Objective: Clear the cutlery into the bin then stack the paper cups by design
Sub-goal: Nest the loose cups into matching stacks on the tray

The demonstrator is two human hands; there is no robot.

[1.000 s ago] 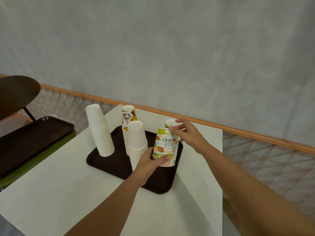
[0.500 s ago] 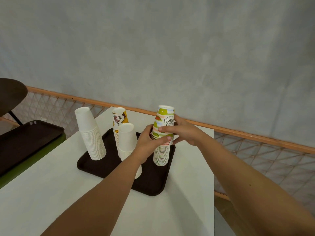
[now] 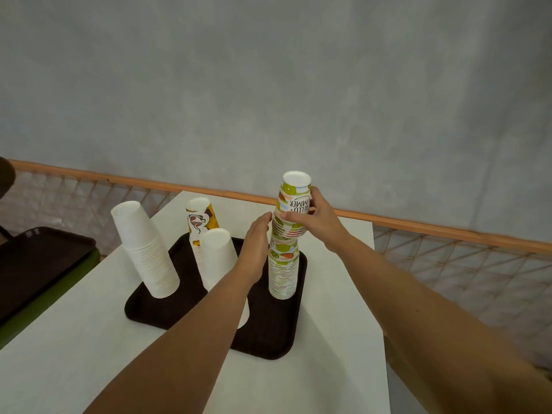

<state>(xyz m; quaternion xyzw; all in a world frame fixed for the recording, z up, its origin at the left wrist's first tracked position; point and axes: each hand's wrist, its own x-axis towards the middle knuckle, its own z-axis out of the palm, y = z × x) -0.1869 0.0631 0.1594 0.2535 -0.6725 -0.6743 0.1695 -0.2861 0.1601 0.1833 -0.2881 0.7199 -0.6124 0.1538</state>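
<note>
1. The grip of the right hand (image 3: 313, 224) is clamped round the upper fruit-print cups (image 3: 294, 201). The left hand (image 3: 256, 239), fingers straight, steadies the fruit-print stack (image 3: 283, 270) on the tray (image 3: 268, 339).
2. This is the stacking step; next, I'd say, press them down squarely.

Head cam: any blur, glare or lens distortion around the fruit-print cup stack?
Head view: fruit-print cup stack sharp, its HELLO SUMMER lettering legible beside the right hand; light soft and even, no glare, only a faint shadow on the white table; wide-angle slightly bows the orange rail and seems to lean the plain white cup stack outward.
</note>
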